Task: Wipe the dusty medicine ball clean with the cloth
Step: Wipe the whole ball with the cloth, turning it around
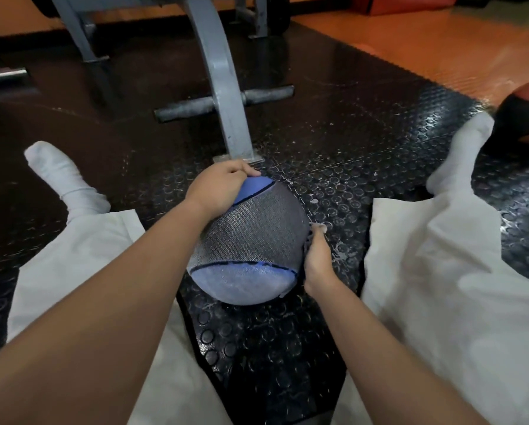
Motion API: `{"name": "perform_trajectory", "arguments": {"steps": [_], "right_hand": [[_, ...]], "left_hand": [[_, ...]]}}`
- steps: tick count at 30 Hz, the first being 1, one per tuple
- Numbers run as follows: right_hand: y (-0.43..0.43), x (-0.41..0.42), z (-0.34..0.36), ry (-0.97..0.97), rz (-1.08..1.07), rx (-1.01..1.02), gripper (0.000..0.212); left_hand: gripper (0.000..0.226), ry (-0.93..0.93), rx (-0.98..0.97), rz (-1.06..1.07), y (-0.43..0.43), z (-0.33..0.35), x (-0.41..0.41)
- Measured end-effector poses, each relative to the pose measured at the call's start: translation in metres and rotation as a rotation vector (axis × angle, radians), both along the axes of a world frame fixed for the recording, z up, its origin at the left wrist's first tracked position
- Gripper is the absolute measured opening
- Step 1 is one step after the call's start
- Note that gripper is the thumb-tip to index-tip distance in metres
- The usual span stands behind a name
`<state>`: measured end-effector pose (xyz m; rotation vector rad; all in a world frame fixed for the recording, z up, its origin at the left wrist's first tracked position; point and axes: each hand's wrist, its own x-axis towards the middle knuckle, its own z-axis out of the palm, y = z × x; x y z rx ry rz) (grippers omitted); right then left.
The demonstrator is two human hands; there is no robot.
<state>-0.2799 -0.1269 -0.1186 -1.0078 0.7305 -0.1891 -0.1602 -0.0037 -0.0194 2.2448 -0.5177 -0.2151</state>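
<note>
Gripping at the top: your left hand is cupped over the upper left of the medicine ball, with the fingers curled over its far edge onto a blue panel.
Right hand: your right hand lies against the ball's right side, fingers curled round the cloth — only a pale, crumpled sliver of it shows between hand and ball.
Medicine ball: blue and grey with a textured skin, it rests on the floor mat between your spread legs. The near blue panel looks pale and dusty; the far one is a stronger blue.
Floor mat: black rubber with raised round studs, scuffed with pale marks just right of the ball.
Legs: white trousers lie to either side of the ball, and white socks point outward.
Bench frame: a grey metal upright stands on the mat just beyond the ball. Its foot plate is near your left hand, and a short crossbar runs through it.
Second ball: a red and black ball lies at the right edge beside your right foot — well apart from the one you hold.
Beyond the mat: orange floor shows at the upper right.
</note>
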Motion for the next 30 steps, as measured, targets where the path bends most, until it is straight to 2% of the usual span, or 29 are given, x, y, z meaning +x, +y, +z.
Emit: {"name": "perform_trajectory", "arguments": {"steps": [1,2,5,6,8,10,12,14,15,17,20,21,24,26,30], "right_hand": [[0.002,0.0,0.005,-0.01,-0.011,-0.087,0.039],[0.006,0.0,0.012,-0.002,-0.021,-0.26,0.039],[0.026,-0.002,0.044,0.038,0.003,-1.052,0.037],[0.037,-0.003,0.058,0.03,0.046,-1.253,0.038],[0.048,0.002,0.075,0.055,0.123,-1.418,0.042],[0.039,0.008,0.082,0.067,0.188,-1.39,0.042],[0.018,0.012,0.08,0.027,0.242,-1.274,0.038],[-0.004,0.011,0.077,-0.003,0.262,-1.001,0.037],[-0.013,0.012,0.073,0.009,0.264,-0.838,0.039],[-0.026,0.009,0.06,0.102,0.291,-0.596,0.049],[-0.034,0.003,0.034,0.17,0.359,-0.474,0.079],[-0.035,0.0,0.026,0.163,0.352,-0.453,0.079],[-0.027,-0.011,0.028,0.108,0.321,-0.382,0.051],[-0.031,-0.008,0.019,0.076,0.312,-0.327,0.044],[-0.031,-0.001,0.009,0.061,0.252,-0.238,0.048]], "left_hand": [[0.039,-0.02,0.013,-0.005,0.0,0.0,-0.004],[0.038,-0.047,0.046,-0.007,0.0,0.001,-0.008],[0.029,-0.14,0.146,0.026,-0.007,0.004,-0.017],[0.026,-0.16,0.162,0.053,-0.009,0.003,-0.018],[0.036,-0.147,0.219,0.101,-0.012,0.001,-0.019],[0.049,-0.136,0.353,0.089,-0.014,-0.002,-0.022],[0.05,-0.181,0.452,0.059,-0.016,-0.001,-0.025],[0.047,-0.155,0.411,0.041,-0.016,-0.001,-0.028],[0.042,-0.116,0.329,0.026,-0.012,0.0,-0.029],[0.03,-0.005,0.039,0.002,0.001,-0.002,-0.028],[0.025,0.17,-0.324,0.159,0.03,-0.015,-0.021],[0.025,0.264,-0.403,0.262,0.042,-0.024,-0.018],[0.031,0.631,-0.594,0.463,0.074,-0.066,-0.026],[0.033,0.749,-0.599,0.529,0.082,-0.093,-0.042],[0.033,0.876,-0.712,0.564,0.075,-0.119,-0.054]]}}
